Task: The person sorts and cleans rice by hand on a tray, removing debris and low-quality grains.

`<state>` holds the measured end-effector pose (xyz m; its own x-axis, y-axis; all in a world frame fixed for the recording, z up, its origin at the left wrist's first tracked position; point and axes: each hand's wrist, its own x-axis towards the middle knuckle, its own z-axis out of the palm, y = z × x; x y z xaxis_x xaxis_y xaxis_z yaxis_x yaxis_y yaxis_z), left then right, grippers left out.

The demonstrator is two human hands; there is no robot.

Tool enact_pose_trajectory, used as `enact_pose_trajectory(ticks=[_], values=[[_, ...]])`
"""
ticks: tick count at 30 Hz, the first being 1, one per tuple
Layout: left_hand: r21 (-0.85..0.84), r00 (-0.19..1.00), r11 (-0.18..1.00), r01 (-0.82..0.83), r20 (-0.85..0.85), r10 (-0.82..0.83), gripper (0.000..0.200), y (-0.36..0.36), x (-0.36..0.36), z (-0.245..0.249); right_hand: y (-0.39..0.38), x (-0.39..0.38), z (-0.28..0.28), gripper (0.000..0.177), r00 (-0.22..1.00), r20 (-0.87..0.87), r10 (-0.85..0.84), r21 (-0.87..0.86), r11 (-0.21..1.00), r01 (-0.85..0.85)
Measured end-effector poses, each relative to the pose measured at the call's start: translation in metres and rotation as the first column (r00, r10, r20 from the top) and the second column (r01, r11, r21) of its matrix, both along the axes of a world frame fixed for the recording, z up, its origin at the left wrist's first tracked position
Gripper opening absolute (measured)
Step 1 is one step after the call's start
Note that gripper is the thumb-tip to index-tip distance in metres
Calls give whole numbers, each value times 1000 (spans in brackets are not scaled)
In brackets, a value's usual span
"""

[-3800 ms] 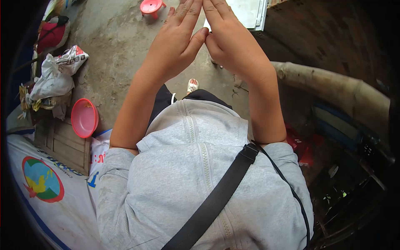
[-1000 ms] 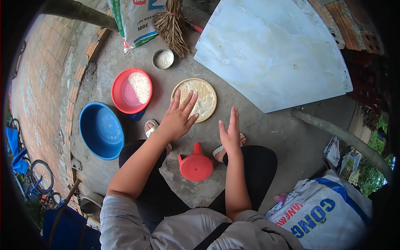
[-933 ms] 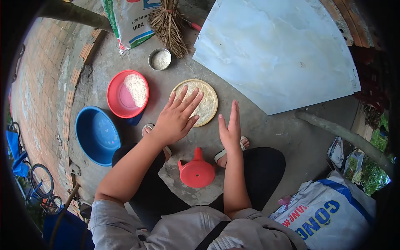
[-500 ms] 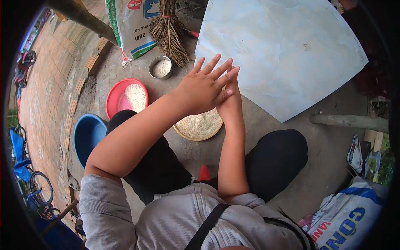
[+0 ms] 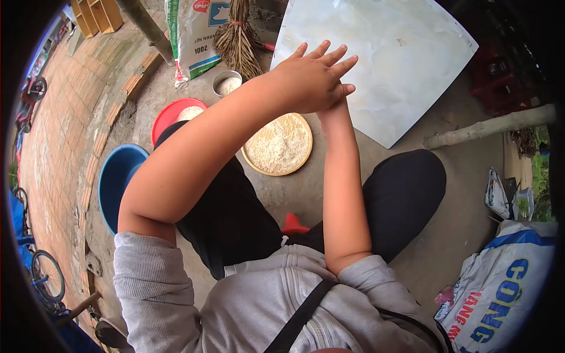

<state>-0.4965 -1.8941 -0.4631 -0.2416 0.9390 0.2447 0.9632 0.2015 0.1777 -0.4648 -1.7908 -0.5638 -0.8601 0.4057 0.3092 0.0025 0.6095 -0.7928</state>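
My left hand point(image 5: 312, 81) lies over my right hand, its fingers stretched out and spread with the thumb to the right. Only the lower part of my right hand point(image 5: 335, 112) and its wrist show; its fingers are hidden under the left one. The two hands touch and hold nothing that I can see. Below and to the left of them, a round shallow tray point(image 5: 296, 170) with a yellowish rim holds a heap of pale, coarse meal point(image 5: 275, 147). It sits on the floor in front of my bent legs.
A metal bowl point(image 5: 218, 80), a red basin point(image 5: 160, 126) and a blue basin point(image 5: 112, 188) stand left. Behind are a feed sack point(image 5: 197, 44) and a straw broom point(image 5: 236, 47). A large pale sheet point(image 5: 382, 65) lies ahead right. A pole point(image 5: 488, 126) and white sack point(image 5: 494, 288) are right.
Both hands have moved up and slightly right in the view. My left hand has slid further over my right, hiding its fingers. More of the tray of meal shows; the view has shifted.
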Motion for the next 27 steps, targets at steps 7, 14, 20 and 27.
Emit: enact_pose_trajectory(ticks=[7, 14, 20, 27], values=[[-261, 948, 965, 37, -297, -117, 56, 8, -55, 14, 15, -45, 18, 47, 965, -35, 261, -275, 925, -261], [-503, 971, 832, -233, -171, 168, 55, 22, -92, -76, 46, -40, -31, 42, 692, 682, 238, 359, 715, -600], [-520, 975, 829, -206, -35, 220, 57, -20, -72, -267, 94, 18, -106, 41, 353, 935, 32, 233, 695, -680], [-464, 792, 773, -432, 215, 572, 57, -80, -56, -385, 136, 32, -204, 36, 374, 923, 93, 167, 778, -606]])
